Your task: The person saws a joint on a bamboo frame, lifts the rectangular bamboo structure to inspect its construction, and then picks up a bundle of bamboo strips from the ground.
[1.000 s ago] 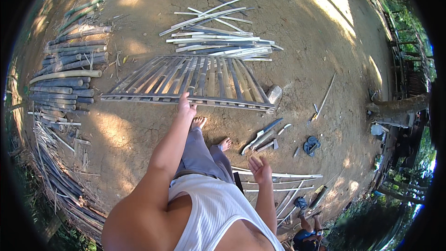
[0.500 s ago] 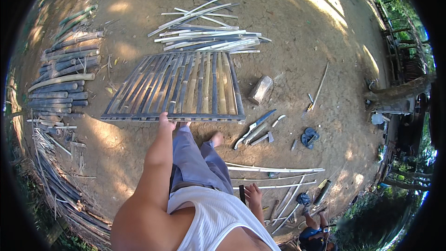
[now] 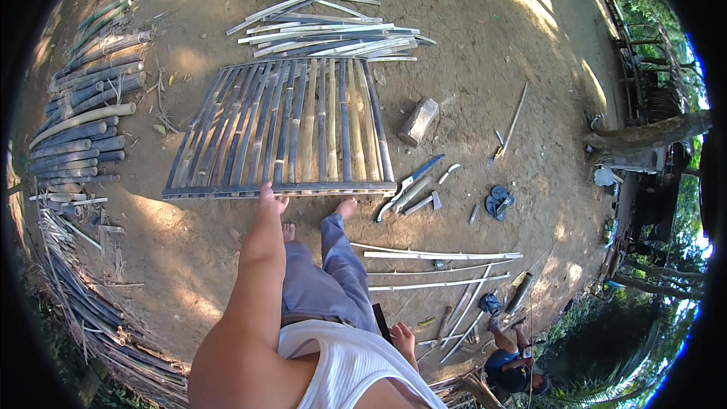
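Note:
A slatted bamboo panel, dark and tan strips set in a frame, stretches out ahead of me. My left hand grips its near rail, thumb on one side and fingers partly hidden by the rail. Low on my right side hangs my right hand, its fingers loosely bent, with no held thing showing. Beside it, at my waist, is a dark flat object that I cannot make out. My bare feet stand on the soil just under the panel's near edge.
Loose split strips lie beyond the panel; stacked bamboo poles line the left. Right of the panel are a wood block, a saw, a hatchet and sandals. Long strips lie nearby. Another person sits lower right.
My right foot has come forward, and the ground has slid slightly in view. The panel's far side now shows more fully, still in my left hand. My right hand has swung lower.

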A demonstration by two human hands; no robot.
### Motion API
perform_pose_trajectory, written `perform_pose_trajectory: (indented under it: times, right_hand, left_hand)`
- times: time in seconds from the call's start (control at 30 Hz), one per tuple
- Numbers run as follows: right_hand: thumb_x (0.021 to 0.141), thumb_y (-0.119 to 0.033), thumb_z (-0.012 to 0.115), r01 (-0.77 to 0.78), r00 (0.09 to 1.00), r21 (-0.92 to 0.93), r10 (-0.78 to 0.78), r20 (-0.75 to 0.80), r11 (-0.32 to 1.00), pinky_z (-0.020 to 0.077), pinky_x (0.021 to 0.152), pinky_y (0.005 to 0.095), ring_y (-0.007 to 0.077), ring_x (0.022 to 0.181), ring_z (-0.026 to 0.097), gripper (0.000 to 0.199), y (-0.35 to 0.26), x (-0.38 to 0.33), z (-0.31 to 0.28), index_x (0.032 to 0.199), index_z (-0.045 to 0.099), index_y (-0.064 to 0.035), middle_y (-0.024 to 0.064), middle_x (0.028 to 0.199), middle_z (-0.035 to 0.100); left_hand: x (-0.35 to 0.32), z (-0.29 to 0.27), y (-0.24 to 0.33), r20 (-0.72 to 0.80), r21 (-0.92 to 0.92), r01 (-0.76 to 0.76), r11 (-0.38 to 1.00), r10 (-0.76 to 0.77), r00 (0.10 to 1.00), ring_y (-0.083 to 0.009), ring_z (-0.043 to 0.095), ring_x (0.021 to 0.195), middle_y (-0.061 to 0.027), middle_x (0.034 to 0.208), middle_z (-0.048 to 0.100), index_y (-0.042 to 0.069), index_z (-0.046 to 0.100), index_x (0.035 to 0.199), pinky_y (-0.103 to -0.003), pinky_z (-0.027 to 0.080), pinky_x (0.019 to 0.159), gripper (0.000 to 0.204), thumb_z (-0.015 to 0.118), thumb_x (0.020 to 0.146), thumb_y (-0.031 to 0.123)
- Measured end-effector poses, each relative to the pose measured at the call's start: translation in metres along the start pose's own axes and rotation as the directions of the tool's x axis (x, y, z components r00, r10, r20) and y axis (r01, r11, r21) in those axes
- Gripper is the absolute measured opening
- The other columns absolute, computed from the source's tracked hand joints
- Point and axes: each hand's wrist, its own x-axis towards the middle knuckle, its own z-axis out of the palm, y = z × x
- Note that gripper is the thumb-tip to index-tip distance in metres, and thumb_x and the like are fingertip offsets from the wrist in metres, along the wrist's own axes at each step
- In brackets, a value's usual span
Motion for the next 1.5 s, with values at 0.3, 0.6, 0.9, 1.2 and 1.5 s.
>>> perform_pose_trajectory:
  times: [0.3, 0.6, 0.9, 1.2, 1.5]
  right_hand:
    - [0.1, -0.018, 0.064, 0.122, 0.991, 0.078, -0.126, 0.05, 0.99, 0.0587, 0.076, 0.0358, 0.0242, 0.099, 0.073, 0.063, 0.029, -0.048, 0.075, 0.156, 0.038, -0.0041, 0.0153, 0.113, 0.072]
    - [0.093, -0.024, 0.078, 0.436, 0.891, -0.04, -0.425, 0.162, 0.899, 0.0514, 0.098, 0.0303, 0.0197, 0.112, 0.067, 0.07, 0.14, 0.043, 0.079, 0.147, 0.047, 0.0092, 0.0191, 0.126, 0.069]
    - [0.096, -0.018, 0.071, 0.232, 0.971, 0.022, -0.233, 0.055, 0.972, 0.0591, 0.076, 0.0366, 0.0257, 0.092, 0.072, 0.068, 0.077, -0.044, 0.089, 0.153, 0.039, 0.0011, 0.0179, 0.107, 0.072]
    - [0.096, -0.018, 0.066, 0.215, 0.969, -0.102, -0.199, 0.146, 0.971, 0.0581, 0.079, 0.0355, 0.0246, 0.099, 0.072, 0.064, 0.011, -0.026, 0.102, 0.153, 0.043, -0.0027, 0.0146, 0.115, 0.071]
    - [0.1, -0.018, 0.06, 0.232, 0.969, -0.073, -0.224, 0.104, 0.97, 0.0594, 0.08, 0.0374, 0.0244, 0.1, 0.073, 0.062, -0.093, -0.006, 0.082, 0.157, 0.038, -0.0056, 0.0132, 0.116, 0.072]
  left_hand:
    - [-0.013, 0.002, 0.05, 0.233, -0.021, -0.169, 0.985, 0.169, 0.958, -0.0327, 0.057, 0.127, -0.012, 0.146, 0.05, 0.016, 0.05, 0.146, -0.05, 0.05, 0.106, 0.05, 0.065, 0.102, 0.034]
    - [-0.124, 0.086, 0.133, 0.216, -0.048, -0.271, 0.961, 0.275, 0.937, -0.0337, 0.059, 0.123, -0.0171, 0.14, 0.056, -0.002, 0.047, 0.142, -0.054, 0.055, 0.104, 0.061, 0.075, 0.095, 0.026]
    - [-0.139, 0.102, 0.15, 0.241, -0.051, -0.279, 0.959, 0.283, 0.928, -0.0361, 0.058, 0.126, -0.0161, 0.143, 0.054, -0.001, 0.049, 0.14, -0.057, 0.054, 0.104, 0.055, 0.073, 0.096, 0.021]
    - [-0.162, 0.127, 0.161, 0.203, -0.047, -0.317, 0.947, 0.32, 0.925, -0.0356, 0.055, 0.128, -0.0148, 0.148, 0.049, 0.002, 0.05, 0.141, -0.058, 0.053, 0.105, 0.051, 0.07, 0.098, 0.021]
    - [-0.11, 0.12, 0.134, 0.147, 0.045, -0.339, 0.94, 0.329, 0.933, -0.0367, 0.055, 0.13, -0.0156, 0.147, 0.051, 0.004, 0.051, 0.14, -0.059, 0.049, 0.108, 0.051, 0.067, 0.1, 0.031]
